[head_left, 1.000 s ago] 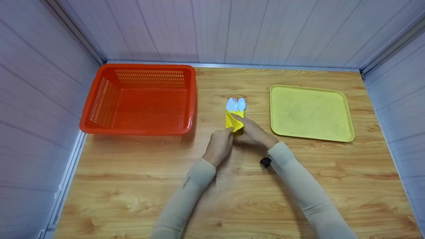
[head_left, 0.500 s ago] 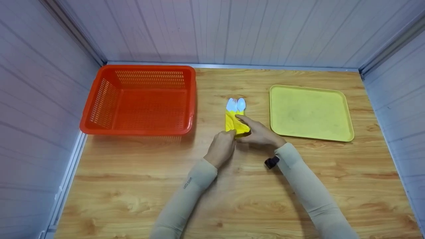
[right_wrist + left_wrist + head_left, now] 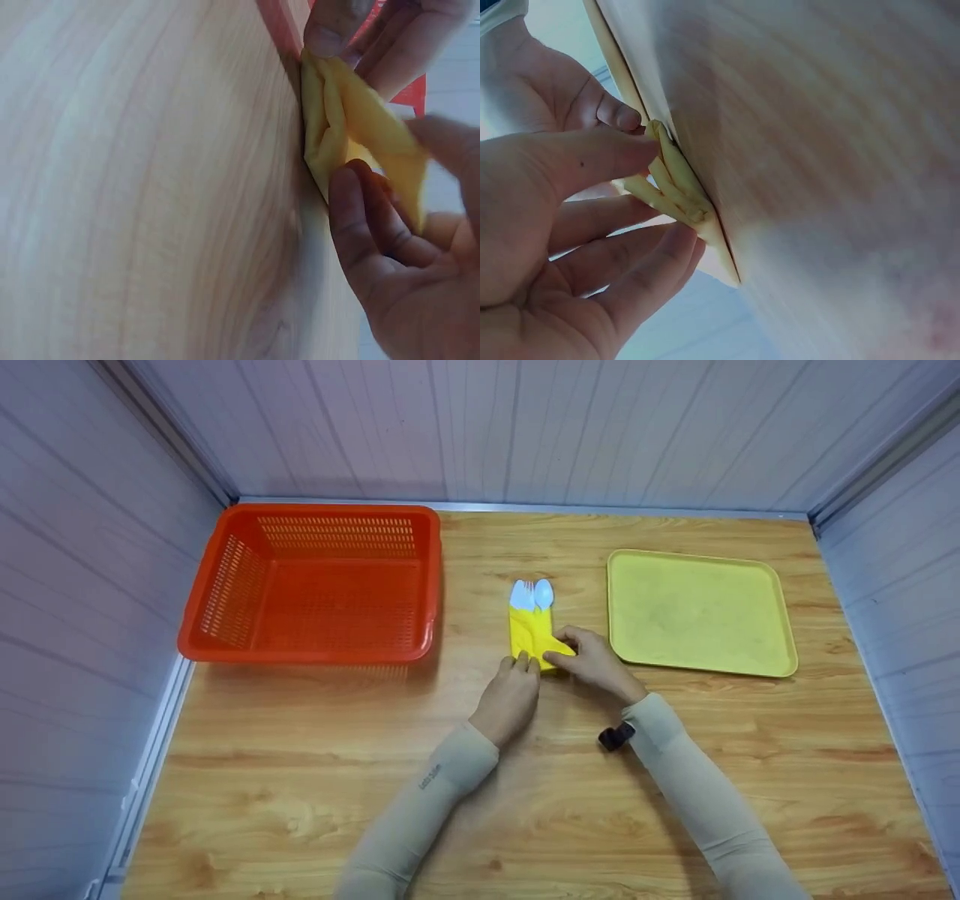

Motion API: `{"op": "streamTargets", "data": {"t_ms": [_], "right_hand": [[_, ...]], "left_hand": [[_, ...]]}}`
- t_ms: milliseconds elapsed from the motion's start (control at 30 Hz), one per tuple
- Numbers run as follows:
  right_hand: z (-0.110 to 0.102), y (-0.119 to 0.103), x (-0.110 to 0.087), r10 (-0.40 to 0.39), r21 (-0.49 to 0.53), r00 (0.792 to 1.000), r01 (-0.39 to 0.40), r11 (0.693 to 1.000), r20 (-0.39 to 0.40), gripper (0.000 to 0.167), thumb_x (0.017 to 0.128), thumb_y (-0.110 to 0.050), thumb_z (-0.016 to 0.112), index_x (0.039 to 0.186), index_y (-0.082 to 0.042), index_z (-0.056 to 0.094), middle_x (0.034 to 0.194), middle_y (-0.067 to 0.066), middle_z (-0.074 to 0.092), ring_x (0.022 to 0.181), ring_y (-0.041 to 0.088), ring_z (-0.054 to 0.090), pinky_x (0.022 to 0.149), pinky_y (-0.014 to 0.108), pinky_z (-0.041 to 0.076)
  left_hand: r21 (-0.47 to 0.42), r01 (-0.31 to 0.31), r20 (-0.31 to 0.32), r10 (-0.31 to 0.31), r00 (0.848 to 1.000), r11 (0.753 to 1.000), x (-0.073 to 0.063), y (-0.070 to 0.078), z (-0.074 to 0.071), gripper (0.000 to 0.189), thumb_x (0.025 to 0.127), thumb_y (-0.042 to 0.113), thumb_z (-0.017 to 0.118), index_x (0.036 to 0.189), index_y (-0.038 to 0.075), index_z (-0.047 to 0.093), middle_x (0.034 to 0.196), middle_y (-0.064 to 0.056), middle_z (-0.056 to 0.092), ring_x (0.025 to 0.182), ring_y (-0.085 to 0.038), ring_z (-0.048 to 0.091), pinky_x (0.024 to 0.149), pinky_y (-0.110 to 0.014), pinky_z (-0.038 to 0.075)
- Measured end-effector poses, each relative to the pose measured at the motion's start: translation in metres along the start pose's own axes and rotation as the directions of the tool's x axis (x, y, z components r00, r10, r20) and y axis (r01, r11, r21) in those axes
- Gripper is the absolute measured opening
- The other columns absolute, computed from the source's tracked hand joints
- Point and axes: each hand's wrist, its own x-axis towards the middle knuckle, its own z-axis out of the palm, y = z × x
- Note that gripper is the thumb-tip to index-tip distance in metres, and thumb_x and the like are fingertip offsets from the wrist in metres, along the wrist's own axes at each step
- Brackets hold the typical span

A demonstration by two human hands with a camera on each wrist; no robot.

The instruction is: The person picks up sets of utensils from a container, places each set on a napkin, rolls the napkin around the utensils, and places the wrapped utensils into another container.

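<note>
A folded yellow napkin (image 3: 530, 626) lies mid-table with the pale heads of a spoon (image 3: 544, 594), a fork (image 3: 529, 595) and a knife-like piece (image 3: 517, 595) sticking out at its far end. Their handles are hidden inside. My left hand (image 3: 508, 701) holds the napkin's near end, thumb and fingertips at the folded edge in the left wrist view. My right hand (image 3: 600, 664) grips a loose flap at the near right corner. In the right wrist view this flap (image 3: 390, 142) stands lifted between right thumb and fingers, above the folded layers (image 3: 322, 127).
A red perforated basket (image 3: 431, 585) stands at the back left. At the right lies a shallow yellow tray (image 3: 701, 611). Panelled walls (image 3: 480, 435) close off the back and both sides of the wooden table (image 3: 540, 825).
My right hand has drawn the napkin's flap to the right and down, off the upper part of the wrap. My left hand has shifted slightly right, its fingers now extended over the near edge.
</note>
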Motion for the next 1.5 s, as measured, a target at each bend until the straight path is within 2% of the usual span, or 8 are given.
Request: {"op": "streamTargets", "data": {"t_ms": [133,233,367,633,733,933,1100,1500], "right_hand": [[-0.001,0.002,0.001,0.069,-0.019,0.998,-0.069,0.997,-0.003,0.022,0.094,-0.019,0.071,0.106,-0.001,0.067,0.086,0.008,0.068,0.065,0.019,0.065,0.057,0.030,0.052],[-0.001,0.002,0.002,0.119,-0.004,0.993,-0.119,0.993,0.006,0.026,0.093,-0.018,0.072,0.109,0.002,0.065,0.083,0.009,0.068,0.063,0.016,0.065,0.055,0.025,0.051],[-0.002,0.001,0.004,0.203,0.023,0.979,-0.204,0.979,0.032,0.032,0.092,-0.019,0.073,0.113,0.002,0.061,0.079,0.010,0.066,0.059,0.016,0.066,0.054,0.027,0.055],[-0.004,-0.001,0.007,0.279,0.023,0.956,-0.283,0.959,0.091,0.028,0.093,-0.021,0.074,0.106,0.002,0.064,0.070,0.008,0.067,0.052,0.015,0.064,0.051,0.030,0.055],[-0.004,-0.002,0.008,0.292,0.029,0.951,-0.297,0.955,0.105,0.025,0.093,-0.020,0.073,0.101,0.002,0.063,0.068,0.008,0.067,0.052,0.015,0.064,0.051,0.029,0.055],[-0.004,-0.002,0.008,0.336,0.098,0.933,-0.349,0.932,0.130,0.021,0.094,-0.015,0.071,0.099,0.003,0.061,0.069,0.010,0.069,0.050,0.014,0.064,0.049,0.028,0.055],[-0.005,0.000,0.008,0.367,0.177,0.917,-0.392,0.903,0.160,0.021,0.095,-0.013,0.070,0.102,0.003,0.058,0.074,0.012,0.071,0.051,0.014,0.064,0.050,0.028,0.056],[-0.009,0.004,0.007,0.355,0.218,0.916,-0.392,0.894,0.188,0.018,0.096,-0.013,0.069,0.096,0.004,0.063,0.076,0.014,0.072,0.052,0.015,0.065,0.051,0.029,0.057]], "left_hand": [[0.095,-0.037,-0.050,0.042,0.998,0.995,-0.001,0.003,0.001,0.027,0.100,0.012,0.057,0.119,-0.003,0.069,0.117,-0.017,0.068,0.100,-0.029,0.063,0.087,-0.032,0.051],[0.059,-0.021,-0.048,0.024,0.999,0.998,0.002,0.004,-0.001,0.020,0.098,0.012,0.058,0.108,0.001,0.073,0.105,-0.014,0.069,0.092,-0.027,0.062,0.082,-0.033,0.051],[-0.071,0.078,0.027,-0.076,0.997,0.994,0.010,0.001,-0.007,0.015,0.097,0.003,0.060,0.101,0.003,0.074,0.096,-0.011,0.066,0.084,-0.025,0.060,0.074,-0.031,0.054],[-0.277,0.306,0.148,-0.275,0.950,0.911,0.025,-0.013,-0.007,0.017,0.098,0.010,0.063,0.109,-0.001,0.070,0.100,-0.017,0.060,0.081,-0.027,0.063,0.070,-0.035,0.057],[-0.388,0.379,0.210,-0.320,0.924,0.840,0.028,-0.019,-0.005,0.025,0.096,0.014,0.068,0.114,-0.001,0.062,0.101,-0.018,0.058,0.082,-0.031,0.064,0.072,-0.039,0.056],[-0.575,0.515,0.351,-0.376,0.857,0.636,0.034,-0.030,-0.003,0.059,0.092,0.016,0.072,0.140,-0.003,0.043,0.115,-0.021,0.053,0.094,-0.033,0.060,0.085,-0.043,0.053],[-0.646,0.570,0.425,-0.382,0.821,0.507,0.038,-0.037,0.000,0.050,0.091,0.022,0.074,0.129,-0.002,0.052,0.106,-0.013,0.059,0.092,-0.024,0.057,0.083,-0.037,0.050],[-0.742,0.601,0.480,-0.391,0.785,0.296,0.043,-0.037,0.011,0.027,0.090,0.025,0.076,0.101,0.002,0.067,0.086,-0.004,0.063,0.074,-0.016,0.055,0.063,-0.026,0.047]]}}
